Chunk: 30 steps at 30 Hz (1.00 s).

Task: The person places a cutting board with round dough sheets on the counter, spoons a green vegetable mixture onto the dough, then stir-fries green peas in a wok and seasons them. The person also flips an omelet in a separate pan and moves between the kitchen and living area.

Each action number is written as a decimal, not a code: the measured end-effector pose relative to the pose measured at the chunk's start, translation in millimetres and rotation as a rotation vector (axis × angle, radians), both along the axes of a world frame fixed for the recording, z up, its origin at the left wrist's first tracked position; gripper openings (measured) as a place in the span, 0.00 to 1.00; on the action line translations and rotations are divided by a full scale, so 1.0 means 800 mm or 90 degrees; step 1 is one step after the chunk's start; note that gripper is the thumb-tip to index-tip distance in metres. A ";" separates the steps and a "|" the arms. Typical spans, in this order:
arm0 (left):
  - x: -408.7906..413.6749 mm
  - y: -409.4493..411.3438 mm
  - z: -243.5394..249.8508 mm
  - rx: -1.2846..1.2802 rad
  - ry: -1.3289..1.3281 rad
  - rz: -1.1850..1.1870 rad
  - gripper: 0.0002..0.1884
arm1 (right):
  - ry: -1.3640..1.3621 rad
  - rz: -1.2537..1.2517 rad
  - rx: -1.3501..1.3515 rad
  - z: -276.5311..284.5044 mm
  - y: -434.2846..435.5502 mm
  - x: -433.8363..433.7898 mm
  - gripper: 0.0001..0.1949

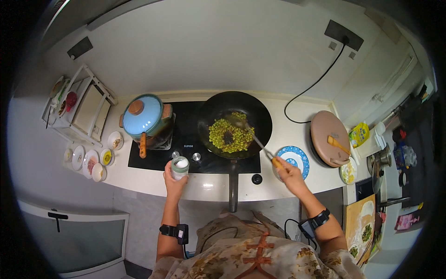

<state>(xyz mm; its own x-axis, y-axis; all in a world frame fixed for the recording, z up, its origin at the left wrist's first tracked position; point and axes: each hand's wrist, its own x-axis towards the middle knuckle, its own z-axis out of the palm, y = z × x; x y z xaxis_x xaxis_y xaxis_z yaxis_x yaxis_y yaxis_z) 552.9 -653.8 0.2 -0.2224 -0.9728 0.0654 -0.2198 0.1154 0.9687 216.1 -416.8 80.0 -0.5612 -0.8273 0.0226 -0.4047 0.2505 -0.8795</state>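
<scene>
My left hand [175, 184] grips an uncapped glass jar [179, 172] of white granules in front of the black gas cooktop [187, 125]. In my right hand [292, 177] is a metal spatula [259, 142] by its wooden handle. Its head rests among green beans or peas [230, 137] in a black wok [234, 101], and is partly hidden there. The wok sits on the right burner, its long handle [233, 188] towards me. A blue and white patterned plate [302, 160] lies on the counter just beyond my right hand, partly covered by it.
A blue-lidded pot [142, 115] with a wooden handle stands on the left burner. Several small bowls and plates [91, 164] line the left counter below a white rack [78, 104]. To the right are a pinkish-brown electric pan [329, 134], a black cord [324, 75] and a floured wooden board [353, 216].
</scene>
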 end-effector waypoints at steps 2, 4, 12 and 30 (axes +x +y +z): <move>0.002 0.000 -0.001 0.001 0.014 0.000 0.40 | -0.296 -0.114 0.127 0.031 -0.012 -0.016 0.22; 0.001 0.001 -0.007 0.032 0.054 0.004 0.39 | -0.386 -0.144 0.110 0.033 -0.031 -0.020 0.21; 0.000 0.003 -0.015 0.023 0.034 -0.010 0.40 | -0.775 -0.034 0.118 0.005 -0.053 0.005 0.21; -0.102 -0.021 0.085 -0.323 -0.215 -0.104 0.35 | -0.395 -0.053 0.075 0.046 0.056 0.042 0.23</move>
<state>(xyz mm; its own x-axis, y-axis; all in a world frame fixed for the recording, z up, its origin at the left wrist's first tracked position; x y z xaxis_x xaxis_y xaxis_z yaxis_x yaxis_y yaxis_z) 471.7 -670.4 68.5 -0.4540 -0.7912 0.4097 -0.4456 0.5998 0.6646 249.9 -372.4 117.1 -0.5038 -0.7572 -0.4157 0.1957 0.3686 -0.9087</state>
